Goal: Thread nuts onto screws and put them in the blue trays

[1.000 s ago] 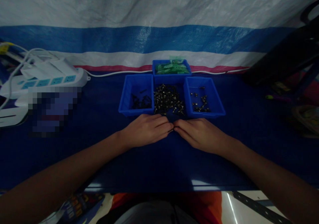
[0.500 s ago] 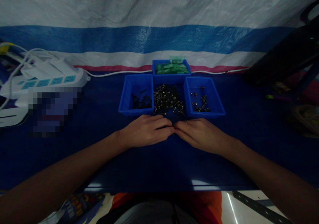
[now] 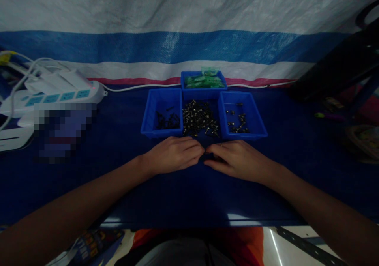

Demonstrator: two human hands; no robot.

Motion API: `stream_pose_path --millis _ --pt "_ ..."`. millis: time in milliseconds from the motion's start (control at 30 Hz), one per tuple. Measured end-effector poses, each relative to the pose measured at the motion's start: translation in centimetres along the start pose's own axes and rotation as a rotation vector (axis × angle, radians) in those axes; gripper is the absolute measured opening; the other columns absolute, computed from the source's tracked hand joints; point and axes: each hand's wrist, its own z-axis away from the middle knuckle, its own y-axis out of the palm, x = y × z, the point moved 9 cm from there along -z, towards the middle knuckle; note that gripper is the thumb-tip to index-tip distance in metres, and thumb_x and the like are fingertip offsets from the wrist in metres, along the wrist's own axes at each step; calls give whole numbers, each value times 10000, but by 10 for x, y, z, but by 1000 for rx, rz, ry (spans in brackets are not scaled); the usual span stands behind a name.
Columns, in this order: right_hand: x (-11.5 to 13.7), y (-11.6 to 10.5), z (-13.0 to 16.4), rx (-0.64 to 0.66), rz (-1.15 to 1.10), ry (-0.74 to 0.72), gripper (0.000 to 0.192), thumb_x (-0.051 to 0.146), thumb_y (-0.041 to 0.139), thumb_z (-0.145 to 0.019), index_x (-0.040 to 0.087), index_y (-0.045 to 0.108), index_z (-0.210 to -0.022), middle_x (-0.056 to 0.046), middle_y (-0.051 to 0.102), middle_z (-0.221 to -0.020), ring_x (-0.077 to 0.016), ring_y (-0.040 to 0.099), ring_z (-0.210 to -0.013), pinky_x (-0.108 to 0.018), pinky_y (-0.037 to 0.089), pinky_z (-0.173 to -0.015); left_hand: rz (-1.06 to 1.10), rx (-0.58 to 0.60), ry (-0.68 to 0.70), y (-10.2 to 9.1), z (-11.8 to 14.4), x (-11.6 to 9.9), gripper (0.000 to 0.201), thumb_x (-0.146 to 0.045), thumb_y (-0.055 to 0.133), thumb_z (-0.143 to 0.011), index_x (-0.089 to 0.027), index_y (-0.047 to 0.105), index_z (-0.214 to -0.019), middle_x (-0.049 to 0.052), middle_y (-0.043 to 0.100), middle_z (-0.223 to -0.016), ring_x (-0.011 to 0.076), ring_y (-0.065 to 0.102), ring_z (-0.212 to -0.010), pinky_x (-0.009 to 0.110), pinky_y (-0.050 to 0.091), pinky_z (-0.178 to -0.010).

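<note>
The left hand (image 3: 174,154) and the right hand (image 3: 237,159) rest side by side on the dark blue table (image 3: 118,187), fingertips almost meeting just in front of a loose pile of small screws (image 3: 198,118). Both hands have their fingers curled and pinched toward each other; whether they grip something tiny between them cannot be told, as the spot is dark and small.

The pile lies between two blue trays. The left tray (image 3: 162,116) holds a few dark parts, and its near edge sits just beyond the left knuckles. The right tray (image 3: 241,114) holds a scatter of small pieces, its near edge just beyond the right hand. A third tray with green parts (image 3: 203,80) stands behind the pile, against the striped tarp (image 3: 189,41).

A white power strip (image 3: 59,94) lies well off to the left. Bare table stretches on both sides of the forearms and down to the near edge.
</note>
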Motion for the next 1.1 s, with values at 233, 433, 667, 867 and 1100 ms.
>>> stream_pose_path --millis 233,433,667,867,1100 --pt "-1 -1 0 -35 54 0 232 266 342 -912 160 526 -819 -9 584 -691 -107 545 -617 -237 365 -591 -10 16 1 1 -1 -2 218 -242 346 -907 -151 545 -909 25 587 -836 108 553 -793 209 458 -706" --pt "-1 -4 1 -58 42 6 239 271 330 -919 158 540 -900 -19 608 -738 -115 563 -655 -244 377 -619 -14 23 -90 2 -1 6 243 -294 356 -899 -152 552 -882 10 563 -724 107 552 -674 207 446 -600" --pt "-4 -2 0 -29 40 36 224 267 345 -914 166 544 -914 -19 616 -758 -122 575 -686 -245 380 -640 -17 20 -95 2 -1 8 242 -304 371 -897 -152 555 -854 5 559 -717 107 548 -665 214 434 -592" --pt "-3 3 0 -1 71 11 192 233 358 -899 169 519 -817 -7 589 -721 -111 555 -658 -230 369 -618 -22 -86 -14 -6 -1 -1 200 -302 415 -893 -169 562 -916 -6 587 -740 98 549 -683 210 429 -608" --pt "-3 4 0 -11 64 6 172 241 379 -891 172 499 -789 8 565 -689 -102 532 -616 -228 356 -587 -40 -114 40 -9 -1 -4 207 -307 418 -892 -169 570 -923 -8 602 -747 91 551 -670 208 421 -586"
